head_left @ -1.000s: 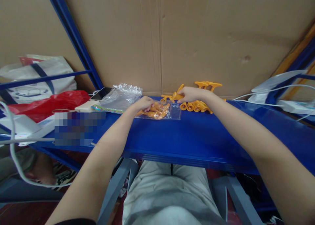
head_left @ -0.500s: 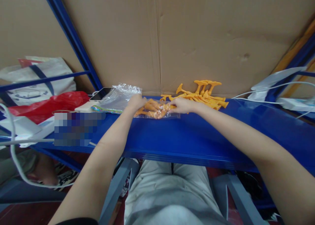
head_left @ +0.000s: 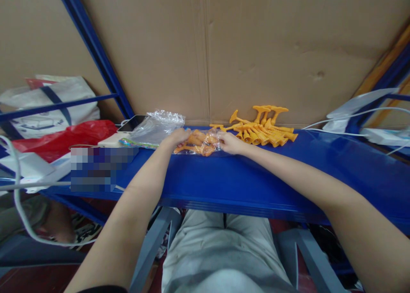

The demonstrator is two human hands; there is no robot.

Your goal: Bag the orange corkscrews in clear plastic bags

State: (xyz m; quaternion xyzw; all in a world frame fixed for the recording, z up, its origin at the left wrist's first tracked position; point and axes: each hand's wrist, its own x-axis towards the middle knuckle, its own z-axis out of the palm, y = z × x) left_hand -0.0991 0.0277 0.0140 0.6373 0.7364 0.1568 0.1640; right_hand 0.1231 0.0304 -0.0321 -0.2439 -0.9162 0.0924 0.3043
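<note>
A clear plastic bag point(head_left: 199, 144) with several orange plastic pieces inside lies on the blue tabletop. My left hand point(head_left: 180, 136) is closed on the bag's left end. At the bag's right end, my right hand point(head_left: 231, 142) pinches the clear film; its fingertips are partly hidden by the shiny plastic. Just beyond my right hand is a pile of loose orange T-shaped plastic pieces point(head_left: 262, 130) with ribbed stems and flared ends. Flat clear plastic bags point(head_left: 153, 128) are stacked left of my left hand.
A phone point(head_left: 132, 123), a red plastic bag point(head_left: 68, 138) and a white tote bag point(head_left: 54, 107) are at the left. White cables and a white box point(head_left: 386, 136) sit at the right. Cardboard point(head_left: 243, 49) rises behind the blue table point(head_left: 256, 177).
My right hand has moved slightly left, away from the loose pile, to the right end of the filled bag. My left hand stays nearly in place.
</note>
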